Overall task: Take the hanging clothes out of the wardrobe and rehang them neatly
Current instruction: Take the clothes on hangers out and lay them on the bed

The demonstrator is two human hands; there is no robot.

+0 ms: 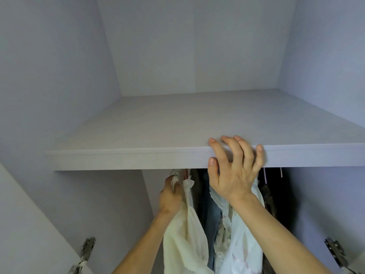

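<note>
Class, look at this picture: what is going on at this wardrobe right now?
A person reaches into an open wardrobe. The left hand grips a cream garment near its top, just under the shelf. The right hand holds the shelf's front edge, fingers on top. A white ruffled garment, denim and dark clothes hang alongside. The rail is hidden.

View: one wide-angle camera, worn on the head.
Position: just in front of the wardrobe shelf [150, 123], slightly above its top.
Facing: forward across it to the back wall [197, 46].
Nearness: close; hanging clothes [189, 224] show below its front edge.
</note>
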